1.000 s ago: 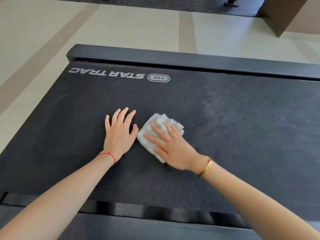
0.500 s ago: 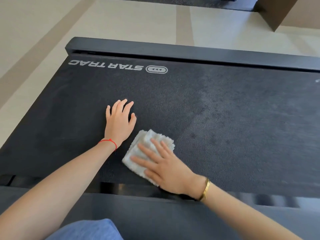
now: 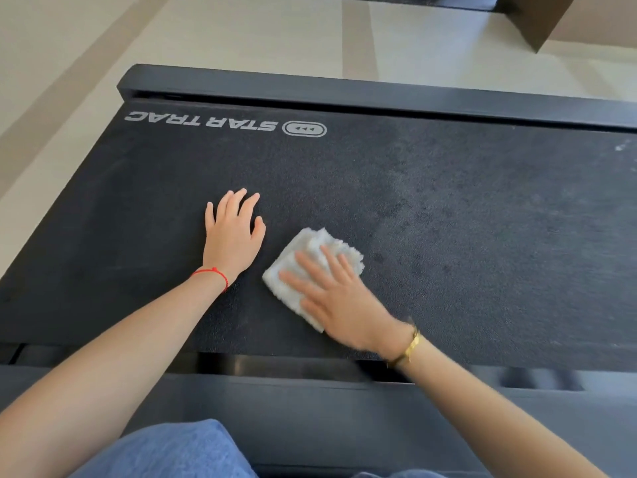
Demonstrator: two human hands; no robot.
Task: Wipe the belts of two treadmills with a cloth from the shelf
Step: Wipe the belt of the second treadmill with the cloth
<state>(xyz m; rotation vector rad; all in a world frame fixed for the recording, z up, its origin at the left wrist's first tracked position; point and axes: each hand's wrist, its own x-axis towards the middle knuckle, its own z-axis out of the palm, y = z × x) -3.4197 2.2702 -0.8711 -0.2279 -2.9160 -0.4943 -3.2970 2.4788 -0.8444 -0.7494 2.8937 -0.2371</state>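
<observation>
Hands flat: R hand point(image 3: 339, 298) on cloth point(image 3: 312, 270), belt point(image 3: 482, 236).

white cloth point(image 3: 319, 251), black belt point(image 3: 448, 219)

The right hand point(image 3: 339, 298) is motion-blurred and hides the near half of the folded white fluffy cloth point(image 3: 319, 248); the black textured treadmill belt point(image 3: 482, 236) runs off the right edge.
</observation>
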